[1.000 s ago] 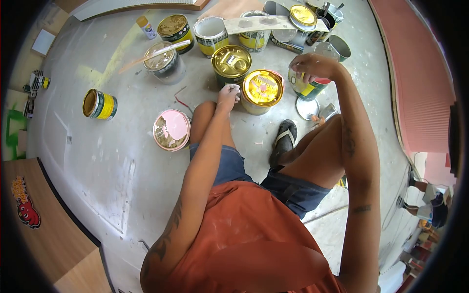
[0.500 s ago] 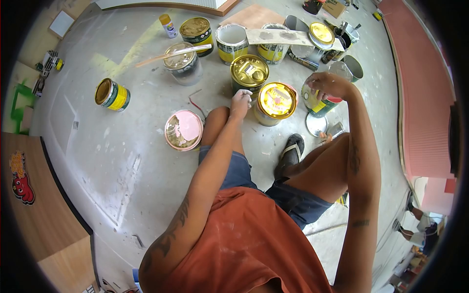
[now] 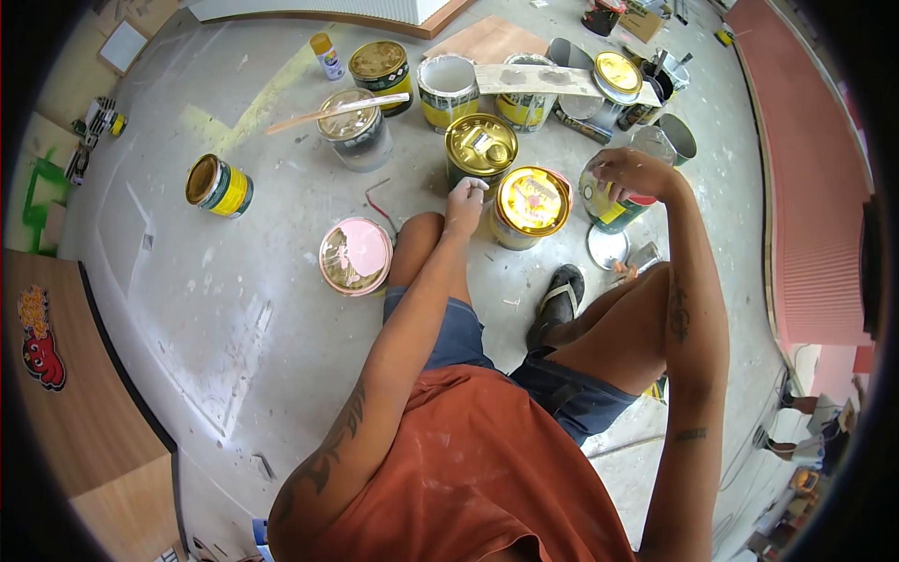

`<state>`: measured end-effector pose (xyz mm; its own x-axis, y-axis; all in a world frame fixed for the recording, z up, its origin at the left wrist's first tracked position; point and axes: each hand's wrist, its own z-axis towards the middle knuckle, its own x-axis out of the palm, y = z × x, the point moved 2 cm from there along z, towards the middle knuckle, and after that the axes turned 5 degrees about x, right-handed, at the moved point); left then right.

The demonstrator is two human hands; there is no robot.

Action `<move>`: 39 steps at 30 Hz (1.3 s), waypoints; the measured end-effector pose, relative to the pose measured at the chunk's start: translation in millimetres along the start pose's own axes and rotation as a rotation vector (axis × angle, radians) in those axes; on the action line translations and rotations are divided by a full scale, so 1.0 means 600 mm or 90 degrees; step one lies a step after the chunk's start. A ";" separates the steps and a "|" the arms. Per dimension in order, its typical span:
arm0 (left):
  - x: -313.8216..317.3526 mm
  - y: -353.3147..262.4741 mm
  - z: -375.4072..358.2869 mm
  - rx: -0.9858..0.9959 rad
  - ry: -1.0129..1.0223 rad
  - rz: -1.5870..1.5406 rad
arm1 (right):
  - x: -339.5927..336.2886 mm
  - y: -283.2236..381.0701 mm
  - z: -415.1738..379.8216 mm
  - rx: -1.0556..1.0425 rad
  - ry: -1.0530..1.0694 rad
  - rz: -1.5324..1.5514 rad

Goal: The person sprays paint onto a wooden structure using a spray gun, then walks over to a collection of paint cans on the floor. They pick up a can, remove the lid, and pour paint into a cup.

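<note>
My left hand (image 3: 464,208) is closed above my knee, just in front of a can with a gold lid (image 3: 480,144); what its fingers hold, if anything, is too small to make out. To its right stands a can with a bright yellow-gold lid (image 3: 533,200). My right hand (image 3: 629,175) hangs with bent fingers over a green and yellow can (image 3: 611,208), hiding part of its top. Whether those fingers touch the can cannot be seen. A round metal lid (image 3: 608,247) lies on the floor below that can.
A pink-smeared can (image 3: 356,256) and a tipped can (image 3: 219,185) stand to the left. A stick (image 3: 339,112) rests across a clear tub. Behind, a board (image 3: 538,80) spans several cans. My sandaled foot (image 3: 562,302) is on the floor.
The cans and floor appear slightly lower in the view. Both hands keep nearly the same pose, and no object has visibly been moved.
</note>
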<state>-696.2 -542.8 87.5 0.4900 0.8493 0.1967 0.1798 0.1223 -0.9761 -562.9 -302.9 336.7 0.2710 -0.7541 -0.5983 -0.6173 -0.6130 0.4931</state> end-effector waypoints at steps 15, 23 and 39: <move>-0.004 0.008 0.010 0.073 -0.039 0.030 | 0.000 -0.002 -0.003 -0.003 -0.015 -0.012; 0.002 0.002 0.004 0.046 -0.037 -0.047 | -0.001 -0.011 0.003 -0.007 -0.001 -0.004; -0.004 0.003 0.006 0.075 -0.019 -0.018 | -0.001 -0.020 0.005 -0.009 0.008 -0.017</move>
<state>-699.8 -542.6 84.8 0.4606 0.8592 0.2228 0.0912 0.2039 -0.9747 -557.9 -294.0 329.2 0.2971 -0.7401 -0.6034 -0.5988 -0.6366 0.4860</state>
